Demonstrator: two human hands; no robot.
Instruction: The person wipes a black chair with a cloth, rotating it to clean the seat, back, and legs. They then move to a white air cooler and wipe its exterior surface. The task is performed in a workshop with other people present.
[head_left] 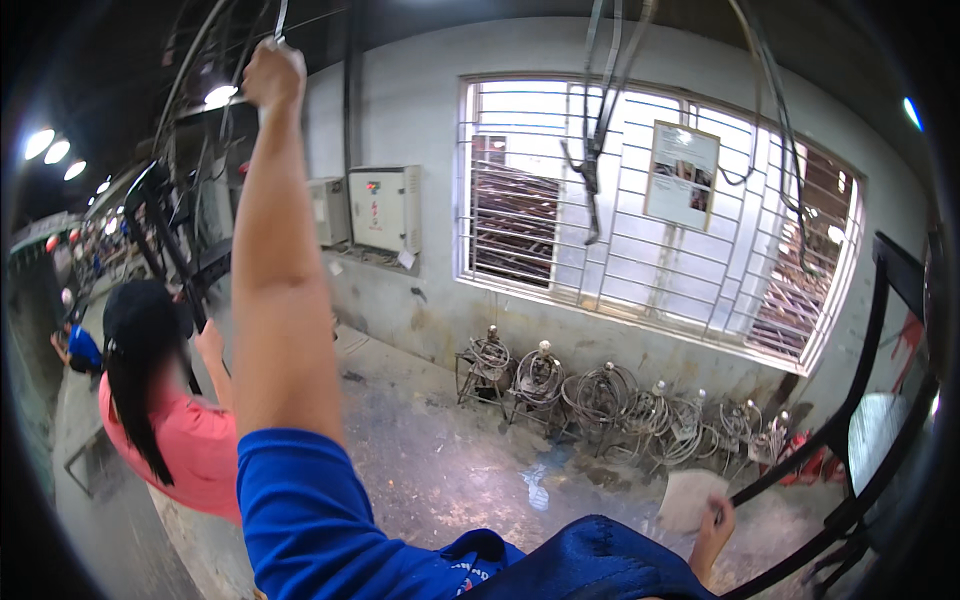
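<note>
Stretched high at the upper left, my left hand (pixel 275 76) is closed around the lower end of a thin silvery hanging piece (pixel 281 20). Its exact kind is blurred and partly covered by the fingers. Low on the right, my right hand (pixel 712 530) is wrapped round the end of a bar of a black tubular frame (pixel 850 420). Beside those fingers shows a pale flat piece (pixel 690 498); whether they touch it I cannot tell. The frame curves up along the right edge of the view.
Dark hoses with a hook (pixel 588 180) hang before the barred window (pixel 640 220). Several pots with coiled hoses (pixel 605 395) line the wall. A co-worker in a pink shirt (pixel 170 440) is close on my left, near another black frame (pixel 170 225). A grey electrical cabinet (pixel 385 210) is wall-mounted.
</note>
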